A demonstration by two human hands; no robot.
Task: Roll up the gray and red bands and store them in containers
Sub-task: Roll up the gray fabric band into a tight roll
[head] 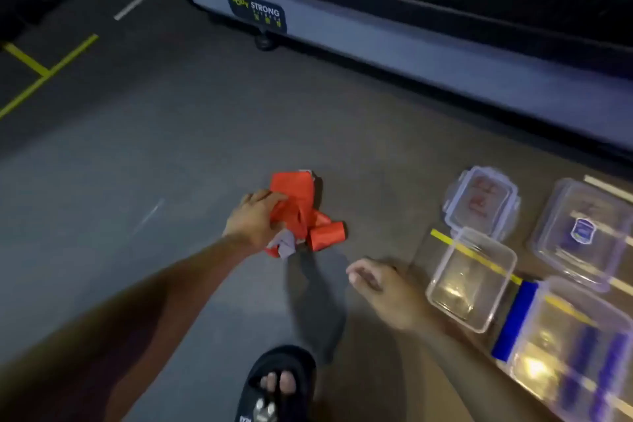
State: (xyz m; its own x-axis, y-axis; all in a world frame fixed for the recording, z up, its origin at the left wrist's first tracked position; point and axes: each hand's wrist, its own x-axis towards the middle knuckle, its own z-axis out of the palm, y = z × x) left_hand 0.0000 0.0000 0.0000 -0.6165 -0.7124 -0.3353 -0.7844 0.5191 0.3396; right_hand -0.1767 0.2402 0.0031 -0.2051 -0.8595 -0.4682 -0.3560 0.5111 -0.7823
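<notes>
Red band (301, 207): crumpled heap on the gym floor (154, 164), one end already wound into a short roll (327, 235) at its right edge. Left hand (255, 219) grips the loose bulk of the heap, apparently to gather it for rolling.

Gray band (286, 245): small bunch tucked under the red heap's near edge; motion blur makes its extent uncertain.

Right hand (380, 281): empty, fingers loosely curled, hovering between heap and containers.

Open clear container (471, 279): lidless, just beside the right hand, probably staged to receive a roll.

Detached lid (481, 204): lying just beyond it.

Larger clear containers (582, 233): further right, near a treadmill base (376, 41).
</notes>
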